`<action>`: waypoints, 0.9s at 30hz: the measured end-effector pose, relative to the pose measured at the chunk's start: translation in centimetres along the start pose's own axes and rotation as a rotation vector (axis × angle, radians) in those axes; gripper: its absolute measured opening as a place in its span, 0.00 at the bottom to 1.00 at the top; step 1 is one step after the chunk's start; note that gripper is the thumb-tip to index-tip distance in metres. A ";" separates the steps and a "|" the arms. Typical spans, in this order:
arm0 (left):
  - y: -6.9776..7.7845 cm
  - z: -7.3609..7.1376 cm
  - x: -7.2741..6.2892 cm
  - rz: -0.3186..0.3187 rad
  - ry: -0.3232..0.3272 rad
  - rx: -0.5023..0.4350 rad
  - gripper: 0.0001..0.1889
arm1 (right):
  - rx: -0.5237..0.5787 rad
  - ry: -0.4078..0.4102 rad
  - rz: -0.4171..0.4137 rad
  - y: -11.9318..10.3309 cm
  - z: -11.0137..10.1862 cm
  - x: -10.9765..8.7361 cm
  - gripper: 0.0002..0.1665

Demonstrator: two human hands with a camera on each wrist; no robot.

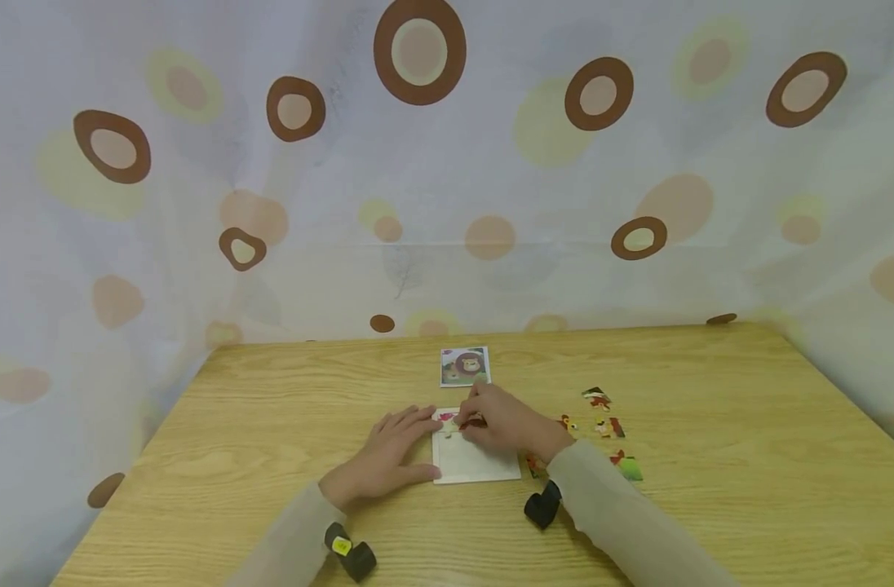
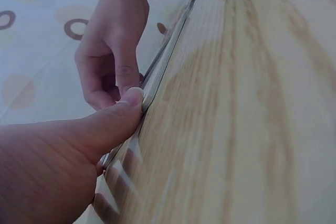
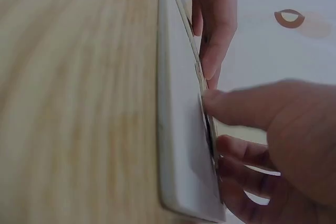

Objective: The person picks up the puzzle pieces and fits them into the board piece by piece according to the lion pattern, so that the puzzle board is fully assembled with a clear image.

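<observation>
A white puzzle tray [image 1: 478,461] lies on the table in the head view, with pieces [image 1: 448,422] showing pink and pale parts along its far left side. My left hand [image 1: 382,458] rests at the tray's left edge, fingers stretched toward the far corner and thumb at the near one. In the left wrist view that thumb [image 2: 110,127] presses on the tray's rim. Over the far part of the tray, my right hand [image 1: 502,417] pinches a puzzle piece between thumb and curled fingers. In the right wrist view, the hand mostly hides that piece.
A picture card [image 1: 465,367] with a lion lies beyond the tray. Several loose puzzle pieces [image 1: 608,427] are spread to the right, some partly behind the right forearm. A patterned curtain [image 1: 491,179] hangs behind the wooden table [image 1: 711,456].
</observation>
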State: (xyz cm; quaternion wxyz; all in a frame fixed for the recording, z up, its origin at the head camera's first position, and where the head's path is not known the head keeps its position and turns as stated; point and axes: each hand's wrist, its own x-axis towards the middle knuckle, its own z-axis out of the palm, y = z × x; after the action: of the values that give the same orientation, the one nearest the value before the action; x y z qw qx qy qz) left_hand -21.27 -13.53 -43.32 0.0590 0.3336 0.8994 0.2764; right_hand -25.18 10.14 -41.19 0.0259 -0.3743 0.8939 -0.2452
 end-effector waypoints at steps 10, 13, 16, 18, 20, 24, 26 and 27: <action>-0.1 0.0 0.1 0.006 0.001 0.008 0.33 | -0.102 0.059 -0.038 -0.1 0.4 -0.2 0.07; 0.0 -0.1 0.1 0.001 0.001 0.012 0.33 | -0.121 0.073 -0.026 -0.2 0.4 -0.3 0.08; 0.1 -0.1 0.2 -0.002 -0.003 0.013 0.33 | -0.133 0.072 -0.020 -0.4 0.3 -0.5 0.09; 0.1 -0.2 0.2 -0.003 -0.006 0.015 0.33 | -0.144 0.057 -0.021 -0.6 0.2 -0.8 0.11; 0.1 -0.2 0.2 -0.006 -0.007 0.018 0.33 | -0.159 0.036 -0.023 -0.7 0.1 -1.0 0.13; 0.0 -0.1 0.2 -0.012 -0.011 0.026 0.34 | -0.168 -0.013 -0.009 -0.7 0.0 -1.4 0.18; 0.0 0.0 0.2 -0.014 -0.016 0.027 0.35 | -0.155 -0.027 -0.003 -0.6 0.0 -1.6 0.20; -0.1 0.0 0.2 -0.013 -0.018 0.029 0.35 | -0.152 -0.032 0.001 -0.5 0.1 -1.8 0.22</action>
State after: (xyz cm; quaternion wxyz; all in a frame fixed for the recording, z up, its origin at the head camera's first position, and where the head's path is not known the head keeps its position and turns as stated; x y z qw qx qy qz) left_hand -21.44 -13.45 -43.35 0.0638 0.3309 0.9049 0.2600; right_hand -23.53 10.98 -41.27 0.0120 -0.3785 0.9096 -0.1708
